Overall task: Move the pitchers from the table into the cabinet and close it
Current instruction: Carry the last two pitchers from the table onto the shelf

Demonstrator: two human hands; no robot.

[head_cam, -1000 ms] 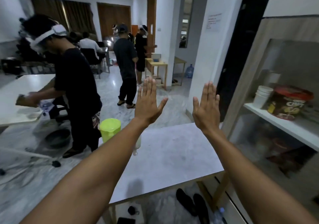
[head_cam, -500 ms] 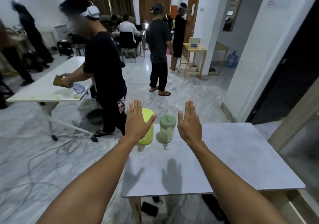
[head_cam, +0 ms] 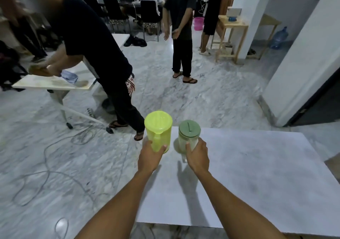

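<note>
Two pitchers stand at the far left corner of the white table [head_cam: 257, 174]. The left one is a bright yellow-green pitcher [head_cam: 158, 128] with a matching lid. My left hand [head_cam: 150, 157] wraps its lower body from the near side. Beside it stands a clear pitcher with a dull green lid [head_cam: 188, 133]. My right hand [head_cam: 197, 155] closes around its near side, hiding the handle area. Both pitchers rest upright on the tabletop. The cabinet is out of view.
A person in black [head_cam: 103, 54] bends over another white table [head_cam: 55, 82] just beyond the left corner. More people stand further back. Cables [head_cam: 55, 165] lie on the marble floor at left. A white wall corner [head_cam: 303, 63] rises at right.
The view swung left from the cabinet and dropped toward the table. Both hands went from raised and open to reaching forward and gripping the two pitchers.
</note>
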